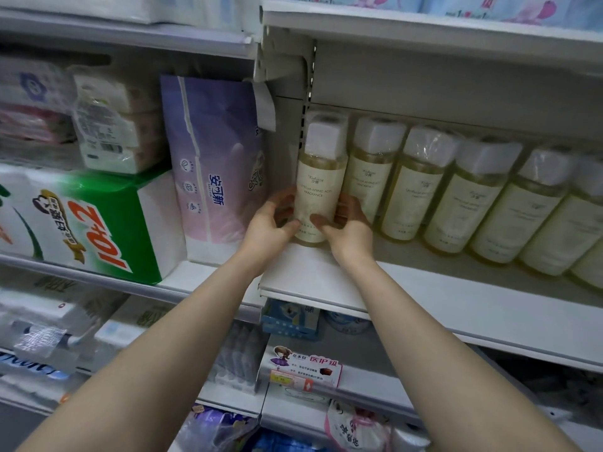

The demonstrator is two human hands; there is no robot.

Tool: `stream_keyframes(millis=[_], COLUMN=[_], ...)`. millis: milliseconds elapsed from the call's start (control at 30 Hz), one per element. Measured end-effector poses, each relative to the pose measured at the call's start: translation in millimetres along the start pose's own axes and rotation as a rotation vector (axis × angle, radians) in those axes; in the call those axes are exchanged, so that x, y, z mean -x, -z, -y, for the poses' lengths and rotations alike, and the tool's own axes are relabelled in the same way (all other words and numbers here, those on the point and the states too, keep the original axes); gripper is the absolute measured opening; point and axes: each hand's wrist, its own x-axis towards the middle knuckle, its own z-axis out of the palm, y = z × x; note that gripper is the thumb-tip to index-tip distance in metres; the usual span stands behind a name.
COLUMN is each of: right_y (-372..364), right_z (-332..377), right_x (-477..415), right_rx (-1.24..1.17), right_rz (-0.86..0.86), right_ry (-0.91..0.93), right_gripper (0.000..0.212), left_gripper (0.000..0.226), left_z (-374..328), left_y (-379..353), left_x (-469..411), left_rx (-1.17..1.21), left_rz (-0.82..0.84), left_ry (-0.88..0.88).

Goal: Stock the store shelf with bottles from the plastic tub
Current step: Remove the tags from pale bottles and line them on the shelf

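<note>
Shop, stocked shelves (456,308), tissue pks (212,171), promo tag (303,370)

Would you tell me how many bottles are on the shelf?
7 in the front row: the held bottle at the left end, between left hand and right hand; five bottles to its right; a seventh bottle cut off by the frame edge. More may stand behind.

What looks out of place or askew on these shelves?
The green-and-white pack on the left shelf lies turned, its "10+2" print upside down. The bottle gripped by the left hand and right hand stands upright; the row beside it looks tidy.
</note>
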Motion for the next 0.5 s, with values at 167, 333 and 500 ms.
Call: stream_keyframes(millis=[167, 333, 500], right_y=[0, 2, 2], right_z=[0, 1, 9], right_x=[3, 20, 49], right_rx=[0.017, 0.094, 0.128], right_rz=[0.020, 0.006, -0.037], right_ry=[-0.008, 0.004, 0.027], right_gripper=[0.062, 0.067, 0.048], left_gripper=[0.061, 0.050, 0.044], left_z=[0, -2, -7], left_y=[0, 3, 10], left_x=[0, 14, 43], left_rx=[-0.024, -0.156, -0.181], left_rz=[0.004, 0.006, 0.002], left_ry=[-0.001, -0.036, -0.083])
